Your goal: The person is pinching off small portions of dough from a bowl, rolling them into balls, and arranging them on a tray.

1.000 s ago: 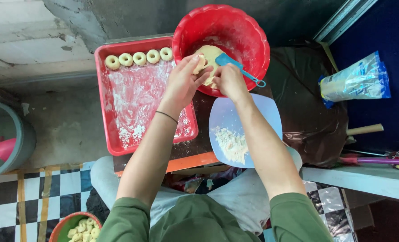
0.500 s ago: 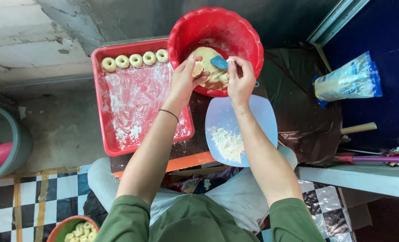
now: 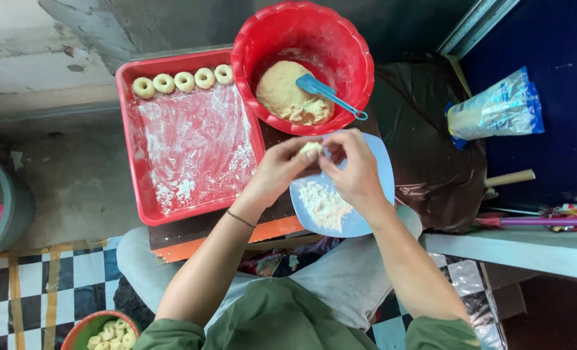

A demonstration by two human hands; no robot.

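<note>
Left hand and right hand meet above blue plate, fingertips of both pinching small dough piece between them. Flour pile on plate. Red bowl just beyond, holding dough mass and blue spatula. Red tray at left, five dough rings along far edge.

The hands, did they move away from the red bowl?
Yes. Both hands, left and right, came out of the red bowl toward the person, now holding dough over the blue plate.
</note>
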